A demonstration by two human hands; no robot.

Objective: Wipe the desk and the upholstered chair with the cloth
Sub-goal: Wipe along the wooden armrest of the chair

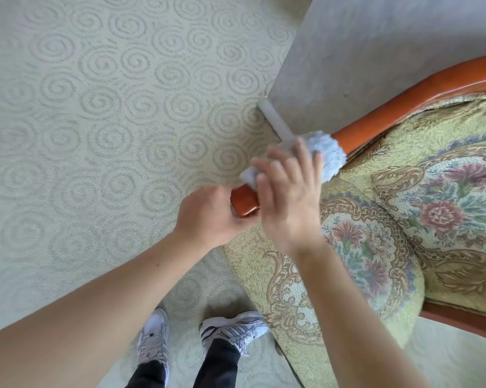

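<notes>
— Head view: why does your left hand (208,217) grip the armrest (244,201)?
— To steady the chair (404,219). My right hand (288,197), fingers spread, presses the cloth (324,152) around the armrest.

swirl carpet (96,121) under chair (404,219), shoes (230,330)

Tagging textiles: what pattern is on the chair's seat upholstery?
Floral tapestry with scrollwork on the yellow-green seat upholstery, clearest in the head view.
</notes>
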